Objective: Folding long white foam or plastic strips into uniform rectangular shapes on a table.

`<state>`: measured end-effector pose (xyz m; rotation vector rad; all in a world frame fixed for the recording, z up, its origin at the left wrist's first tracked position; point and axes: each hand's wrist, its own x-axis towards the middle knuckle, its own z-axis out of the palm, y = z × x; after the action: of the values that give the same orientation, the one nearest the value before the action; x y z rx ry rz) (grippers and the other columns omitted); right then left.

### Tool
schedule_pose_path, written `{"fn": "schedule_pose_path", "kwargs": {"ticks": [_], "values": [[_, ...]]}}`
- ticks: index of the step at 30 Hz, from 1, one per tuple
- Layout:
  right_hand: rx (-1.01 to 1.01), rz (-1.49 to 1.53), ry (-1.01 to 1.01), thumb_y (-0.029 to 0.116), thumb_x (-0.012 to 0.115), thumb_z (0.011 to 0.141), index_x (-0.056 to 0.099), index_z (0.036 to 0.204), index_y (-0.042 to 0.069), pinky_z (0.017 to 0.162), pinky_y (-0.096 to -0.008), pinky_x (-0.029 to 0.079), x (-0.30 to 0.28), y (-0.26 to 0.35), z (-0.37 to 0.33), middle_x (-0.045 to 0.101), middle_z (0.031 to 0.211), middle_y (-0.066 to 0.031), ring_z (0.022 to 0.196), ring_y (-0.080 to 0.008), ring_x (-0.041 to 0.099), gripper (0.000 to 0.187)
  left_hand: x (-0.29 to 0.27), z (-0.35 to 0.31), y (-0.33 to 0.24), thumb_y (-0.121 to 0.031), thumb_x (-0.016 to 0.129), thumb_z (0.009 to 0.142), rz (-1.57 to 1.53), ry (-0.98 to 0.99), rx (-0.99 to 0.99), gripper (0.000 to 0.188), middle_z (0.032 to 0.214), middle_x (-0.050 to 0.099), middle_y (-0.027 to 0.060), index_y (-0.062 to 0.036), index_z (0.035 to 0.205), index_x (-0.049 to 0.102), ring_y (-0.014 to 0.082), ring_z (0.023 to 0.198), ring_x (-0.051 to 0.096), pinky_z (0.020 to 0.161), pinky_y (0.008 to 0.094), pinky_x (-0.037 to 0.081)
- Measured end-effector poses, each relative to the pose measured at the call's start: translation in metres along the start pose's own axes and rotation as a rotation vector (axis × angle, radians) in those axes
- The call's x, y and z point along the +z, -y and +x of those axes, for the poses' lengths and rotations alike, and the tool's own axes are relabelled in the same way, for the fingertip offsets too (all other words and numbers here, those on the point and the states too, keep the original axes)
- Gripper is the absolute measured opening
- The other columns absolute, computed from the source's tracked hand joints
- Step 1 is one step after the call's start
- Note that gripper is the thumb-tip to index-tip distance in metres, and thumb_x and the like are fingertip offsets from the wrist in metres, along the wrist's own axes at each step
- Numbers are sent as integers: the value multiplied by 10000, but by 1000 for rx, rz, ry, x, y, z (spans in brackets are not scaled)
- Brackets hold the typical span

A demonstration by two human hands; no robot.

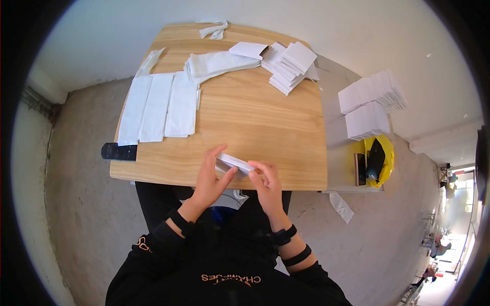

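Pale walls (107,51) rise around a bare grey floor (84,132), bending toward the dark rim; at far right the room runs off to bright windows (468,196), where shapes below are too small and washed out to tell. The wood-grained desk (250,120) fills the middle, its far edge near the wall. Along its right side stands a lower grey surface (337,173), partly hidden under the desk's edge, carrying stacks of white cartons (367,104) and an open yellow bag (388,166) whose dark contents are only partly visible. Flat white sleeves (155,107) lie in columns on the desk's left, covering part of a black object (119,151) that I cannot identify. The left hand (217,166) has thumb and index finger spread around the left end of a small white carton (235,162) above the desk's near edge; its other fingers are hidden, so whether it grips I cannot tell. The right hand (256,171) pinches the carton's right end.
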<state>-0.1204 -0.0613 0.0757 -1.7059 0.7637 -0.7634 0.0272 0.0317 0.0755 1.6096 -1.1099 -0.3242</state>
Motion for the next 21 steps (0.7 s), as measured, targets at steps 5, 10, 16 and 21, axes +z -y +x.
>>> {"fn": "schedule_pose_path", "kwargs": {"ticks": [5, 10, 16, 21], "values": [[250, 498, 267, 122, 569, 950, 600, 1216, 22, 730, -234, 497, -12, -2, 4, 511, 995, -30, 834, -96, 569, 287, 7, -10, 6, -108, 727, 779, -79, 28, -108, 848, 1341, 423, 206, 36, 1433, 207, 327, 1248, 413, 1031, 395, 340], [154, 477, 290, 90, 553, 952, 597, 1221, 20, 781, -248, 514, -14, -8, 4, 524, 1017, -55, 861, -117, 595, 282, 13, -9, 2, -139, 809, 682, -33, 34, -107, 1102, 1315, 404, 226, 32, 1466, 54, 338, 1220, 416, 1024, 401, 345], [59, 323, 194, 70, 544, 949, 607, 1171, -19, 766, -243, 510, -3, 3, 1, 557, 1024, -78, 835, -129, 616, 248, 15, -11, 4, -105, 843, 624, 32, -10, -108, 1116, 1231, 432, 219, 38, 1447, 102, 352, 1151, 451, 988, 412, 373], [-29, 212, 135, 70, 539, 953, 619, 1121, -29, 769, -245, 518, -2, 8, -2, 556, 1051, -91, 833, -130, 623, 211, 21, -11, 5, -101, 845, 621, 69, -36, -68, 1041, 1209, 438, 219, 36, 1409, 179, 353, 1132, 462, 974, 415, 381]]}}
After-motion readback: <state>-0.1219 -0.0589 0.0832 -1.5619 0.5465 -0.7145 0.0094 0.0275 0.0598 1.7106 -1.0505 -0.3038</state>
